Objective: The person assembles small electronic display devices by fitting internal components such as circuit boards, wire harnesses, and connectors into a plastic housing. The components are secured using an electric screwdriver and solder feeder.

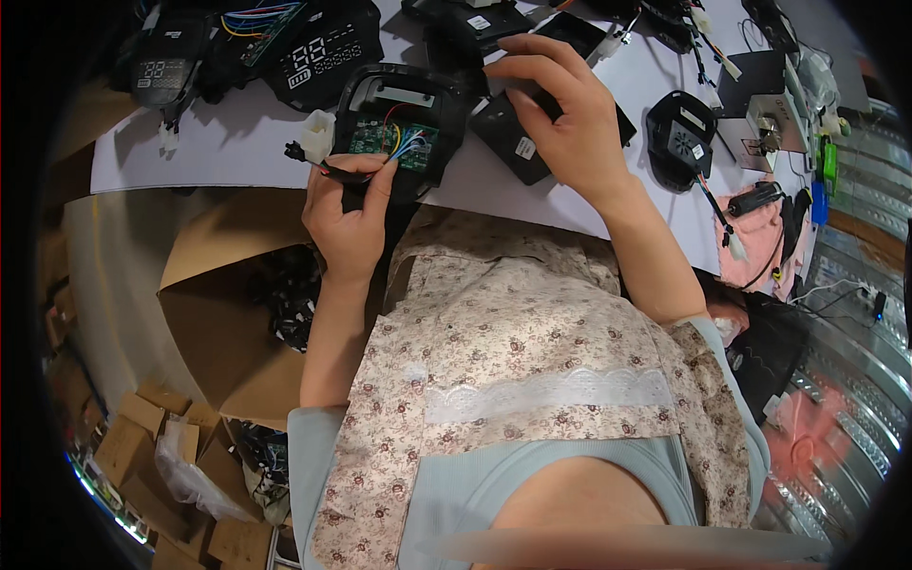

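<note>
My left hand [347,214] pinches a black-sleeved cable [342,174], where its coloured wires [408,142] come out. These wires run to a green circuit board [370,138] inside an open black housing [451,142]. A white plastic connector [318,133] sits just beyond the left fingers. My right hand [570,123] is over a flat black cover [503,142] with a small white label, beside the housing. Its fingers are bent and apart, with nothing plainly held; whether the fingertips touch the dark parts beneath cannot be made out.
Black display units [328,57] with wires lie at the back left. To the right are a small black unit [679,142], a metal box [760,119] and a pink cloth [755,237]. A cardboard box [223,247] of dark parts stands below the white table's front edge.
</note>
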`<state>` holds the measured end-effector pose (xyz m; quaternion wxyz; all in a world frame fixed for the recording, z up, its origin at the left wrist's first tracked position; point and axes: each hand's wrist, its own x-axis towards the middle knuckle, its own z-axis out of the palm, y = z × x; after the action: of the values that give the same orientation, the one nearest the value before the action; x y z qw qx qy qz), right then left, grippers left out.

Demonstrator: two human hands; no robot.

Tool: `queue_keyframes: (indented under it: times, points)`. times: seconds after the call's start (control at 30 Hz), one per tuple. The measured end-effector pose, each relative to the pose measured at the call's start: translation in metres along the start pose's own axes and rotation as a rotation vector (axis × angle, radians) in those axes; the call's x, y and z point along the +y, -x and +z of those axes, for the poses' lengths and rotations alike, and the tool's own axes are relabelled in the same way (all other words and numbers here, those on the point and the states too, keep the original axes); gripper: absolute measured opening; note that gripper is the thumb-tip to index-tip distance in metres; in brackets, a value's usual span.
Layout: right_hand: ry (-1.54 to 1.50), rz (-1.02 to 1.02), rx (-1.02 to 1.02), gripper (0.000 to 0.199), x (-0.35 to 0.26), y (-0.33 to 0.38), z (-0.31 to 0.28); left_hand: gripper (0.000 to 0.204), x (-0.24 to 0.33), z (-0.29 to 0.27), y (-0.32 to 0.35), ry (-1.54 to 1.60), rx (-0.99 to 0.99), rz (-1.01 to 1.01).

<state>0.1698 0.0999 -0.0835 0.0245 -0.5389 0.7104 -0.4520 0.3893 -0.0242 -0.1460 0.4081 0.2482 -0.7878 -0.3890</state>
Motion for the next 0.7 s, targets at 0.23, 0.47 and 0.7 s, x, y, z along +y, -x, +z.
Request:
queue_keyframes:
  times: [0.23,0.47,0.7]
  points:
    - [0.326,-0.053,0.084,0.041,-0.028,0.021,-0.015,0.013,-0.004,0.002,0.004,0.004,0.008,0.012]
    - [0.533,0.088,-0.289,0.078,-0.027,0.057,-0.013,0.02,-0.005,0.005,0.004,-0.202,0.079,0.277]
    - [0.128,0.014,-0.113,0.068,-0.033,0.041,-0.026,0.022,-0.008,0.001,0.008,-0.126,0.037,0.225]
